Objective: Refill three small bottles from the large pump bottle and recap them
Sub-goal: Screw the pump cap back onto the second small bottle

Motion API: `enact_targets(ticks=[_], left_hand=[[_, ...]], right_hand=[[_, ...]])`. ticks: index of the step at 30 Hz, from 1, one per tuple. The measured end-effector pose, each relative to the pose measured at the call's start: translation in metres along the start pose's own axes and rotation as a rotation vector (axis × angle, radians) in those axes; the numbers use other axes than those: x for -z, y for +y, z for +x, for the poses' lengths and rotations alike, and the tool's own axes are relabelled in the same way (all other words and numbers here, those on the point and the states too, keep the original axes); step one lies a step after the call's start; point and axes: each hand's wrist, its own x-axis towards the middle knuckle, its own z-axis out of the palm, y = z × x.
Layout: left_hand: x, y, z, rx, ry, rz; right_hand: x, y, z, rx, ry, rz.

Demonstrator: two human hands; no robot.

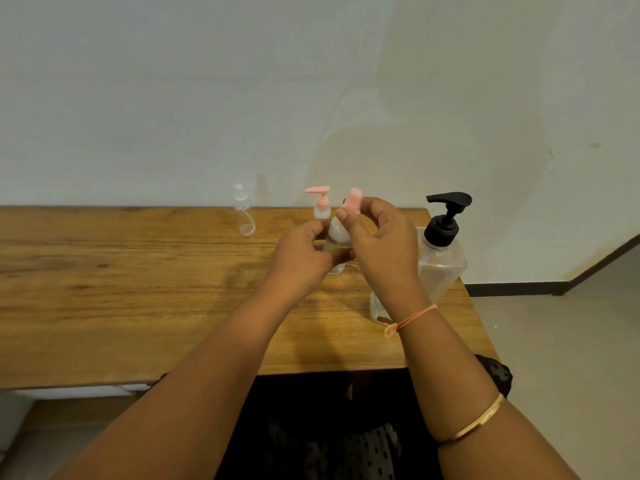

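Note:
My left hand (300, 259) grips a small clear bottle (336, 233) held over the wooden table (138, 289). My right hand (381, 237) pinches a pink cap (355, 200) just above that bottle's top. Behind them stands a small bottle with a pink pump (321, 204). Another small clear bottle (244, 211) with a clear cap stands further left near the wall. The large pump bottle (441, 251) with a black pump head stands at the table's right end, beside my right hand.
The table's right edge runs just past the large bottle, with grey floor (561, 358) beyond. A white wall (311, 98) stands right behind the table. A small clear object (379, 310) lies under my right wrist.

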Motion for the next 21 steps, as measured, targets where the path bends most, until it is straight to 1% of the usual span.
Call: enact_targets(ticks=[1,4,6,8,10,13,15,17,19,21], left_hand=[[0.001,0.001,0.0,0.006,-0.014,-0.015],[0.005,0.003,-0.001,0.027,-0.078,-0.097],[0.007,0.002,-0.001,0.033,-0.107,-0.116],[0.005,0.001,-0.001,0.021,-0.102,-0.087],[0.0,0.0,-0.001,-0.013,-0.052,-0.008],[-0.007,0.0,-0.003,-0.073,0.011,0.105],[-0.006,0.0,-0.003,-0.076,0.015,0.116],[-0.001,0.002,-0.002,-0.013,-0.028,0.047],[0.006,0.004,-0.002,0.05,-0.124,-0.056],[0.012,0.005,-0.002,0.068,-0.221,-0.106]], right_hand=[[0.0,-0.001,0.0,-0.01,-0.024,0.067],[0.004,-0.003,0.001,-0.054,-0.182,0.303],[0.008,-0.005,0.002,-0.035,-0.224,0.32],[0.009,-0.004,0.004,-0.064,-0.182,0.324],[0.006,-0.003,0.004,-0.099,-0.11,0.305],[-0.004,0.001,0.003,-0.084,-0.005,0.181],[-0.006,0.0,0.001,-0.072,0.012,0.172],[-0.002,-0.002,0.0,-0.078,-0.045,0.254],[0.006,-0.005,0.001,-0.087,-0.176,0.396],[0.012,-0.006,0.003,-0.079,-0.307,0.468]])
